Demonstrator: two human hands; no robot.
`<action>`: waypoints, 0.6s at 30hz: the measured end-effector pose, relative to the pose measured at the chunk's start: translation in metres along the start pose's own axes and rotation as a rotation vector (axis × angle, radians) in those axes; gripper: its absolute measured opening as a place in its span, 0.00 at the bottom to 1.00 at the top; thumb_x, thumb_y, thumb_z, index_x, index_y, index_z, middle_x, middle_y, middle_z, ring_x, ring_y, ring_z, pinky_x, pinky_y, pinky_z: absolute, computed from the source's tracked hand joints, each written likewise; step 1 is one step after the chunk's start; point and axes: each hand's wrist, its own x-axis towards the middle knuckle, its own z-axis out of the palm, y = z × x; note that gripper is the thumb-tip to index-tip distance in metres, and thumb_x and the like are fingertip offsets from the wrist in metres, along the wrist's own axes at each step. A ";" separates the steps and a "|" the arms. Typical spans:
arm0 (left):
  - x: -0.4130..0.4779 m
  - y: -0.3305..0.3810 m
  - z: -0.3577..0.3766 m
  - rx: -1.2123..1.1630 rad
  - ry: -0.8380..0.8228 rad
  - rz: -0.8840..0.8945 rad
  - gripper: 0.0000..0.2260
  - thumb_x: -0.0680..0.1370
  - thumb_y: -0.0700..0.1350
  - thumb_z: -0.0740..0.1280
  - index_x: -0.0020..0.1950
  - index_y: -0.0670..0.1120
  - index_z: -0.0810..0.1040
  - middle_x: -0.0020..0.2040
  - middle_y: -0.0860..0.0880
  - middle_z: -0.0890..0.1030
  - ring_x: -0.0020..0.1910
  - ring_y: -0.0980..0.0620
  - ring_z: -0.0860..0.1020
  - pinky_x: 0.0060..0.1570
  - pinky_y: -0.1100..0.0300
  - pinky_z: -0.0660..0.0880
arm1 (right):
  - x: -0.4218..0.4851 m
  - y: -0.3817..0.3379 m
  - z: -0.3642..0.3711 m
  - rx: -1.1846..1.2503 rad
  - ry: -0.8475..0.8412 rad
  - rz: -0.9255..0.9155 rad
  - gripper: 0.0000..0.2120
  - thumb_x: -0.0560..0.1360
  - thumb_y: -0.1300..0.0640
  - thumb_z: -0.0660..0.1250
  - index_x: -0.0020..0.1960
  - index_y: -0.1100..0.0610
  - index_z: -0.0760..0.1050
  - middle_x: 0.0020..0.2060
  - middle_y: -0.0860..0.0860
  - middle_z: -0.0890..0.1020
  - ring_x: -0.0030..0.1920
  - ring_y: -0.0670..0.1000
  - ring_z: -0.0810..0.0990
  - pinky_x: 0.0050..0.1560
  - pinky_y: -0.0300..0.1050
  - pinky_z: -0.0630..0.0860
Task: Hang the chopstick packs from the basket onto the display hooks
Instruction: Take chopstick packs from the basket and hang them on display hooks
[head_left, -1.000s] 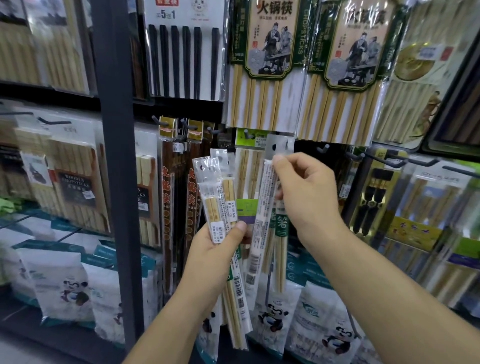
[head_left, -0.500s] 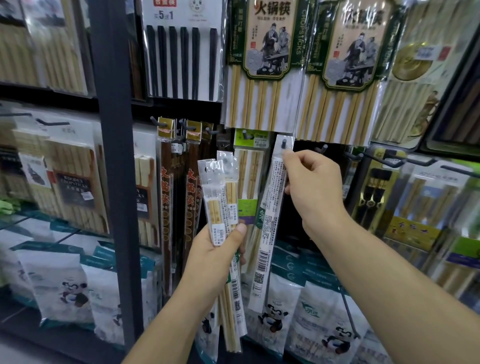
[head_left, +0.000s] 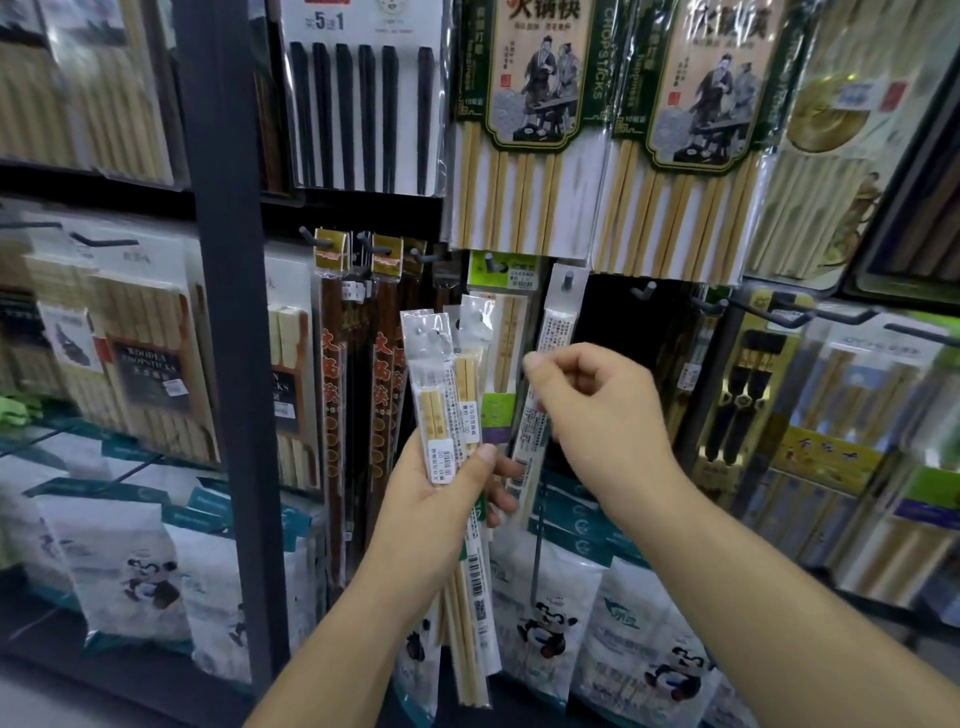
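Note:
My left hand (head_left: 441, 504) grips a small bundle of clear chopstick packs (head_left: 441, 379) by their middle, upright, in front of the shelf. One more narrow chopstick pack (head_left: 558, 322) hangs by its top hole on a display hook (head_left: 567, 275). My right hand (head_left: 597, 405) is at that pack's middle, below the hook. Its fingers are curled and its thumb and forefinger pinch the pack. The basket is out of view.
A bare hook (head_left: 644, 291) sticks out just right of the hung pack. Dark red chopstick packs (head_left: 332, 395) hang to the left and large bamboo packs (head_left: 530, 156) above. Panda-printed bags (head_left: 545, 618) fill the lower shelf. A dark upright post (head_left: 228, 312) stands at left.
The pack in my right hand has gone up onto the hook and now hangs there. My right hand has slid down from the pack's top to its middle. The left hand has hardly moved.

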 end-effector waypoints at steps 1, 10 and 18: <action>0.000 0.001 0.001 0.003 -0.009 0.006 0.08 0.83 0.39 0.66 0.61 0.47 0.79 0.44 0.43 0.86 0.36 0.48 0.83 0.35 0.59 0.80 | -0.003 -0.001 0.003 -0.016 -0.060 -0.006 0.09 0.78 0.48 0.71 0.41 0.51 0.82 0.32 0.50 0.80 0.30 0.40 0.75 0.32 0.32 0.73; -0.004 0.000 0.004 -0.057 0.001 -0.043 0.07 0.76 0.51 0.71 0.52 0.54 0.86 0.42 0.45 0.85 0.39 0.48 0.83 0.36 0.56 0.82 | -0.003 -0.002 0.009 -0.060 0.004 0.046 0.14 0.76 0.46 0.74 0.41 0.54 0.75 0.32 0.47 0.77 0.32 0.45 0.75 0.34 0.43 0.76; -0.001 0.000 0.003 -0.140 -0.002 -0.126 0.12 0.76 0.51 0.73 0.59 0.55 0.86 0.58 0.48 0.87 0.58 0.48 0.85 0.58 0.48 0.80 | -0.002 -0.013 0.006 0.100 0.005 -0.018 0.11 0.81 0.53 0.68 0.42 0.57 0.80 0.30 0.52 0.77 0.27 0.45 0.75 0.29 0.37 0.74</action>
